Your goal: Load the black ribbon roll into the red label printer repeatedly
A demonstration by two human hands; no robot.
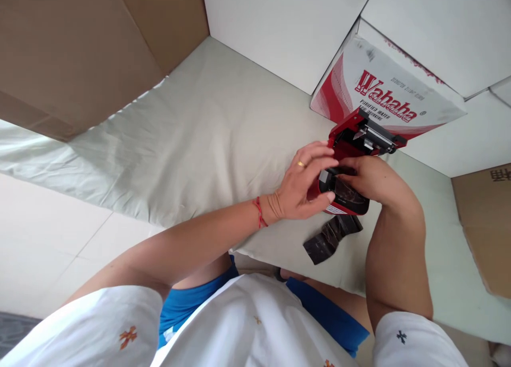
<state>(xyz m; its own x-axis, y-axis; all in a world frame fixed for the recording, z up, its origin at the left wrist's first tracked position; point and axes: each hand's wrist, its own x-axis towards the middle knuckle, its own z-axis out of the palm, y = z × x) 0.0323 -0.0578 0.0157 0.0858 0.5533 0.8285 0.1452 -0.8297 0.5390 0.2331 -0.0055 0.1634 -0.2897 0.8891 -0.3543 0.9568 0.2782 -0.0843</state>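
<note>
A red machine with a raised lid (347, 125), which looks like a small label printer (361, 206), stands on the pale green cloth. A dark grey bar with metal parts runs along the lid's edge. My left hand (305, 183) holds the machine's left side, thumb at the near edge and fingers toward the lid hinge. My right hand (373, 178) reaches into the black-lined compartment from the right, its fingers bent. Whatever its fingertips pinch is hidden. Just in front lies a crumpled dark strip (332, 238), tied or pinched in the middle.
A white and red Wahaha water carton (399, 85) stands right behind the lid. Large white boxes (275, 26) line the back. Brown cardboard boxes stand at left (80, 53) and right (485, 228). The cloth (191, 143) covers a long surface, with tiled floor (48, 234) at left.
</note>
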